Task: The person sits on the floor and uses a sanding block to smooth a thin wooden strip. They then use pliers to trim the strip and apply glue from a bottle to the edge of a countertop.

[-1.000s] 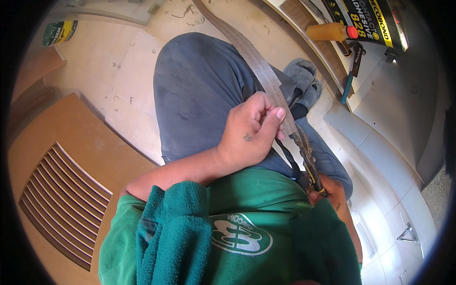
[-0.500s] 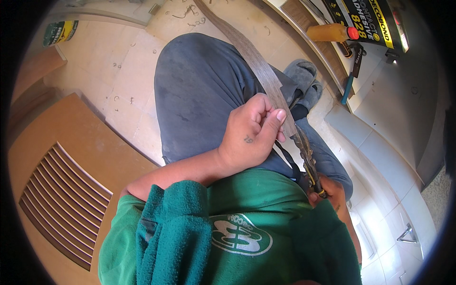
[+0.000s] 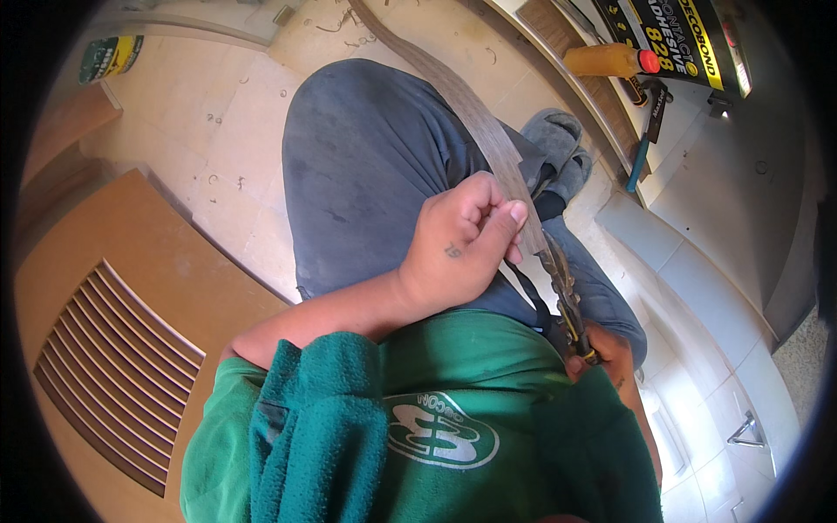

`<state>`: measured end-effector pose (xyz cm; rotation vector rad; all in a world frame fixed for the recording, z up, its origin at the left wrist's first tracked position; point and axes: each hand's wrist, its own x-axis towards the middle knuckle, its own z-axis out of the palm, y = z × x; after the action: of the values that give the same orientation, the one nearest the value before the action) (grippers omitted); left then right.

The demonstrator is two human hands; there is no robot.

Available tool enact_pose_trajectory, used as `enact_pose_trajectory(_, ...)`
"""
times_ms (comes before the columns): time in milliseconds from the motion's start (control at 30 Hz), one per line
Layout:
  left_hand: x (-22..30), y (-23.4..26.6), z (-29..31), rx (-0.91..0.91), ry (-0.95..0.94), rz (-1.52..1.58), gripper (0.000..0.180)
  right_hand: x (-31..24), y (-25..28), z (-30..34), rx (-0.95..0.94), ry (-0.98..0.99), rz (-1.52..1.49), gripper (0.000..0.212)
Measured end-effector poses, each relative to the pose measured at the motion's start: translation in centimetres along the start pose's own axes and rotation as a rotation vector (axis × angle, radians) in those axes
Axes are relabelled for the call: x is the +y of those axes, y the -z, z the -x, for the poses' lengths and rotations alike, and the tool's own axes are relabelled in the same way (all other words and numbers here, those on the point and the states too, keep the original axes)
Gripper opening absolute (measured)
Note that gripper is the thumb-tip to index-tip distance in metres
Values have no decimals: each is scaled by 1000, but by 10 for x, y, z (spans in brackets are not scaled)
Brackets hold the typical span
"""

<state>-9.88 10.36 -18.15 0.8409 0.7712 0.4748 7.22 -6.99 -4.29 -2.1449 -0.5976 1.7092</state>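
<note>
My left hand (image 3: 466,240) pinches a long, thin wood-grain edging strip (image 3: 475,113) close to its near end, thumb on top and fingers curled beneath. From there the strip runs over my lap toward the far floor, with a small step in its right edge just beyond my fingers. My right hand (image 3: 603,349), partly hidden by the sleeve, is closed around the lower end of dark, worn snips (image 3: 565,292) with yellow marks on the handle. The tips of the snips meet the strip's near end, right beside my left fingertips. How far the jaws are apart cannot be made out.
At the upper right a counter edge holds an orange-filled bottle (image 3: 606,60), a black-and-yellow adhesive can (image 3: 689,44) and a teal-handled tool (image 3: 645,144). A slatted wooden door (image 3: 235,288) stands at left. Curled offcuts lie on the tiled floor (image 3: 244,131), and grey slippers (image 3: 554,139) sit beyond my legs.
Almost nothing differs. The strip and my left hand have shifted very slightly to the right, and both hands keep their hold.
</note>
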Motion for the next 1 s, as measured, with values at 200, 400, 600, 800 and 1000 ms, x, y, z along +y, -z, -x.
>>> enact_pose_trajectory(200,-1,1,2,-22,-34,-30,22,9,1,-1,-9,35,7,50)
enact_pose_trajectory(400,-2,-1,3,-6,-60,-17,21,10,1,-2,-16,-4,8,51)
enact_pose_trajectory(600,-3,0,3,-15,-57,-24,21,10,0,-2,-7,20,19,50)
enact_pose_trajectory(800,-4,-1,3,-14,-48,12,21,5,0,0,0,-3,20,49)
enact_pose_trajectory(1000,3,1,2,-40,-9,29,20,9,2,0,-11,37,62,49)
